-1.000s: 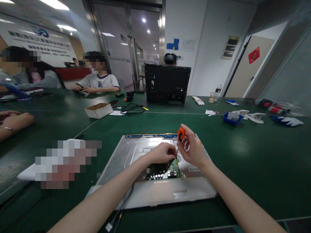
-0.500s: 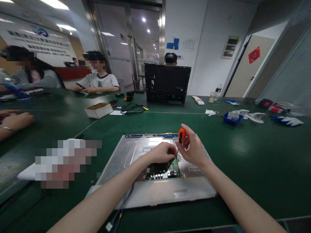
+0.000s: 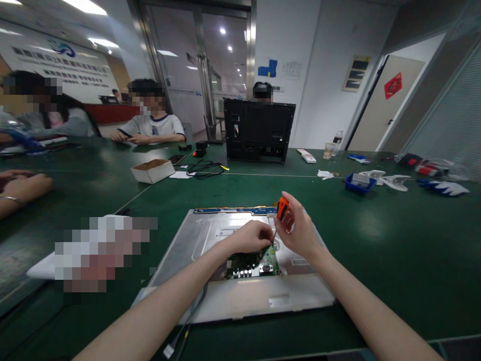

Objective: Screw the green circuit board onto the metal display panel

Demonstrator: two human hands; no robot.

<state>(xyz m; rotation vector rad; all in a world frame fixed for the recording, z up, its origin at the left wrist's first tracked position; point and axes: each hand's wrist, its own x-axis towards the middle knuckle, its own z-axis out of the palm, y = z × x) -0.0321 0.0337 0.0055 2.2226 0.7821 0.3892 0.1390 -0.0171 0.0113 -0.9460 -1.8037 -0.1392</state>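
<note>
A silver metal display panel [image 3: 263, 298] lies flat on the green table, with a green circuit board [image 3: 271, 258] on its middle and a blue strip board [image 3: 225, 211] along its far edge. My right hand [image 3: 298, 228] grips an orange and black screwdriver [image 3: 282, 207] by its handle, shaft pointing down to the circuit board's upper right corner. My left hand [image 3: 253, 235] is pinched at the shaft's lower end, above the board; whether it holds the tip or a small screw is hidden.
A black monitor frame [image 3: 259, 130] stands at the back. Left of it are a cardboard box [image 3: 152, 171] and black cables [image 3: 205, 169]. A blue tray [image 3: 359, 183] sits right. Other people sit left and behind the frame.
The screwdriver handle has turned slightly in my right hand, whose fingers have shifted a little. My left hand has stayed in place.
</note>
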